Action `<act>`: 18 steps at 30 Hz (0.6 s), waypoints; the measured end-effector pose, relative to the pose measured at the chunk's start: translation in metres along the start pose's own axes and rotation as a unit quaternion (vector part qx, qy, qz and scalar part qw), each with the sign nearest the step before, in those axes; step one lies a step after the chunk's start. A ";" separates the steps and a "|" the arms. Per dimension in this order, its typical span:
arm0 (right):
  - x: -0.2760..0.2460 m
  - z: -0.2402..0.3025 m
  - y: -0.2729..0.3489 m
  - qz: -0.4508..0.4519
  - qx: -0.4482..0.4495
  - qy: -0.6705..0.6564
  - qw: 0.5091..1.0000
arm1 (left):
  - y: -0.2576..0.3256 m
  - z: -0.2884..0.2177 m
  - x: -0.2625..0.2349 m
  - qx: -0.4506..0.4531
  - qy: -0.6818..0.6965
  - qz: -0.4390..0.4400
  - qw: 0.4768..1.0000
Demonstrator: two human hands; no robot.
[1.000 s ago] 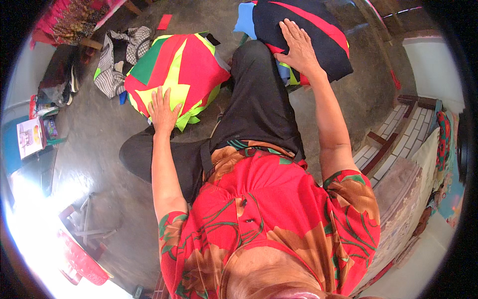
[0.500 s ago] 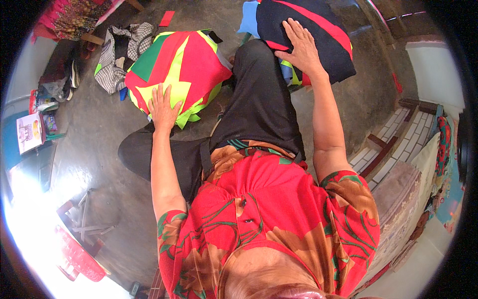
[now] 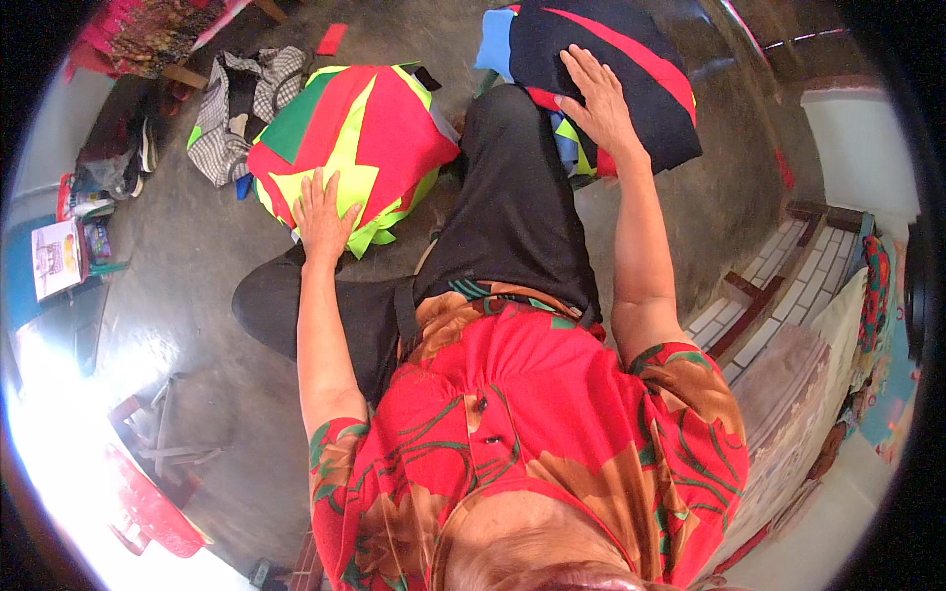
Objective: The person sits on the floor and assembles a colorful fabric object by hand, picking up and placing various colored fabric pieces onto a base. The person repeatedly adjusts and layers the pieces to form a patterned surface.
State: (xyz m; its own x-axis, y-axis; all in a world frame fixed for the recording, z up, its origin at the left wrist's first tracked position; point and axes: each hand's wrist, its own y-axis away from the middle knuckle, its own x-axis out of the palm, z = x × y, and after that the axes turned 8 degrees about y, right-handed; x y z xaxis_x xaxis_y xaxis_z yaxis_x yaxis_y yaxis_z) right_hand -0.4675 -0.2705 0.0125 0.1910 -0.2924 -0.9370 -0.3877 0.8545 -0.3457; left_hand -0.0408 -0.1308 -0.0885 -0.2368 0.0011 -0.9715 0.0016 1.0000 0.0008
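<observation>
I sit on a grey floor in black trousers and a red patterned shirt. My left hand (image 3: 320,212) lies flat, fingers apart, on the near edge of a stack of red, yellow and green cloth pieces (image 3: 370,133). My right hand (image 3: 601,103) rests palm down on a dark navy cloth bundle with a red stripe (image 3: 616,69), which lies over blue and yellow cloth beside my right knee. Neither hand grips anything.
A checked grey cloth (image 3: 241,113) lies left of the coloured stack. A small red scrap (image 3: 332,39) is on the floor beyond it. A booklet (image 3: 56,258) and clutter sit at far left, a red plastic stool (image 3: 148,507) at lower left, tiled steps (image 3: 788,305) at right.
Both hands stay pressed on their cloth piles; the view has shifted only slightly.
</observation>
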 end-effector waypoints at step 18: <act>-0.012 0.000 -0.009 -0.051 0.363 -0.432 0.824 | 0.003 0.000 -0.001 -0.018 0.016 0.009 1.000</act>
State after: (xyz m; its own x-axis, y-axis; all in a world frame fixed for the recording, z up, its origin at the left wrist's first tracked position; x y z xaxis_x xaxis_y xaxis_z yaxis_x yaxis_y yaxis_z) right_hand -0.4663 -0.2747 0.0267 0.8819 -0.2313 -0.4107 0.2516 0.9678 -0.0049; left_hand -0.0403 -0.1278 -0.0871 -0.2684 0.0193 -0.9631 -0.0283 0.9992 0.0279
